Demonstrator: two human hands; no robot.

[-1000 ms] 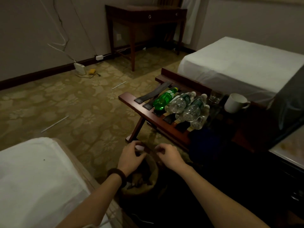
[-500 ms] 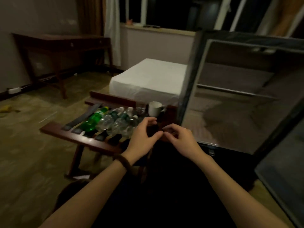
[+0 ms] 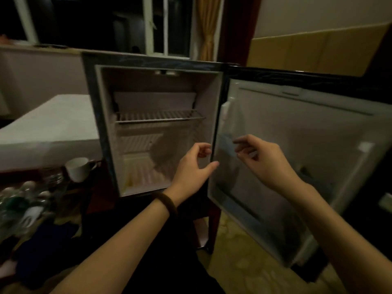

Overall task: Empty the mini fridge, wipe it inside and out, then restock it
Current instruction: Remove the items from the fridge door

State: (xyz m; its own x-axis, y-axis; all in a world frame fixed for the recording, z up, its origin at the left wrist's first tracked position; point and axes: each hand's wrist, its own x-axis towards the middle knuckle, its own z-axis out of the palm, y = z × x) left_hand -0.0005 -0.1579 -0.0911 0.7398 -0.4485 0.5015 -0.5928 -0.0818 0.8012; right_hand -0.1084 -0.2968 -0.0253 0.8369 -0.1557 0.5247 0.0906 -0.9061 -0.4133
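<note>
— Where does the mini fridge [image 3: 152, 132] sit for the hands?
— Straight ahead. The left hand [image 3: 194, 166] hovers in front of the cabinet's lower right corner; the right hand [image 3: 262, 160] hangs before the open door [image 3: 297, 149], which swings out to its right. Both are loosely curled and grasping nothing.

— How will it handle?
— I'd judge the cabinet heavy and rigid, so wipe it in place. The wire shelf [image 3: 159, 116], above and beyond the left hand, looks light, stiff and removable; take it by the front rail with both hands. The liner looks like smooth plastic, probably slick when damp.

— And the stock?
— The bottles [image 3: 23, 200] lie far to the left of the left hand, blurred; light, probably slippery, best held round the body. The white cup [image 3: 77, 168] beside them is breakable, so lift it by the handle.

— Any writing?
— None legible; the bottle labels are too blurred.
</note>
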